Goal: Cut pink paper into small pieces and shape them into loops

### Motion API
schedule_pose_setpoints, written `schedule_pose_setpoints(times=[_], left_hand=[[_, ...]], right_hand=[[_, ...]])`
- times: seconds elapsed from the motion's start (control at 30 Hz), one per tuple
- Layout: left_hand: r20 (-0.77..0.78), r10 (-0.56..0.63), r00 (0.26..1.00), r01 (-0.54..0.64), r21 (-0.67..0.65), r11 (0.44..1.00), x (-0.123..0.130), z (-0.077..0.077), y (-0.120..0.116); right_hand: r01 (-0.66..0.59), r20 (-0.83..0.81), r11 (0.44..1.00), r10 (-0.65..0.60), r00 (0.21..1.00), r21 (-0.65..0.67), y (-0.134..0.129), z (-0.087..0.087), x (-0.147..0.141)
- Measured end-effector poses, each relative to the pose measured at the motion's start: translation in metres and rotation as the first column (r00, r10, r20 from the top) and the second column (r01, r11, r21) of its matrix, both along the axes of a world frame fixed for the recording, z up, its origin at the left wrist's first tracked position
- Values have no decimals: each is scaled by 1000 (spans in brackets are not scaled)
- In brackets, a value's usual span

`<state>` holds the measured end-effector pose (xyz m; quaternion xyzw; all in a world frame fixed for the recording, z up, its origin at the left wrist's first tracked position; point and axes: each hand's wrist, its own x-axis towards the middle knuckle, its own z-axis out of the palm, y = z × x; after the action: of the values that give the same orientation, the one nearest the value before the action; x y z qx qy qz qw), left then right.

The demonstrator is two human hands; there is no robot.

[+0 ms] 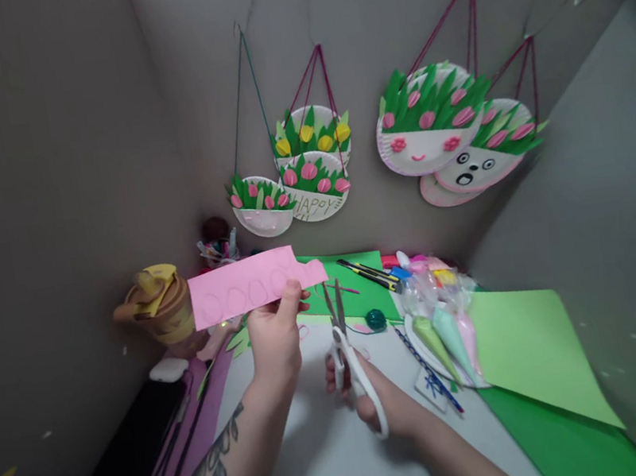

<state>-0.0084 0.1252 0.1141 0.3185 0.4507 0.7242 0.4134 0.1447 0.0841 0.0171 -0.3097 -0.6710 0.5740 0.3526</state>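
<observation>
My left hand point(277, 329) pinches a strip of pink paper point(235, 287) by its lower right part, thumb on top. Rounded outlines are drawn in a row along the strip, and its right end has a stepped, cut edge. In my right hand point(363, 392) is a pair of white-handled scissors point(343, 338), fingers through the loops. The blades are parted and point up, just beside the strip's right end. Small cut pink pieces lie on the white work surface point(315, 447) behind the hands.
Paper-plate baskets point(315, 186) with paper tulips hang on the wall. Right stand piping bags point(449, 342), a blue pen point(429, 369) and light green paper point(534, 348). Craft knives point(368, 272) and dark green yarn point(375, 320) lie behind. Left are a tumbler point(163, 307) and a black device point(128, 453).
</observation>
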Motion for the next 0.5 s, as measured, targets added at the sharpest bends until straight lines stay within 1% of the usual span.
schedule_pose_setpoints(times=[0.1,0.2,0.27,0.37,0.5], left_hand=[[-150,-4,989,-1,-33,999,2,1,-5],[-249,-6,968,4,-10,1000,7,2,-9],[-280,-15,960,16,4,1000,10,1,-11],[-300,-16,954,18,5,1000,15,-2,-14],[-344,-5,939,18,37,999,19,-4,-17]], right_hand=[[1,15,1000,-1,1000,24,-1,5,0],[26,3,1000,-26,1000,-4,-1,12,0],[46,7,999,-46,999,-8,-1,17,1],[63,8,998,-63,998,31,-2,24,1],[72,13,994,-73,997,81,-3,28,1]])
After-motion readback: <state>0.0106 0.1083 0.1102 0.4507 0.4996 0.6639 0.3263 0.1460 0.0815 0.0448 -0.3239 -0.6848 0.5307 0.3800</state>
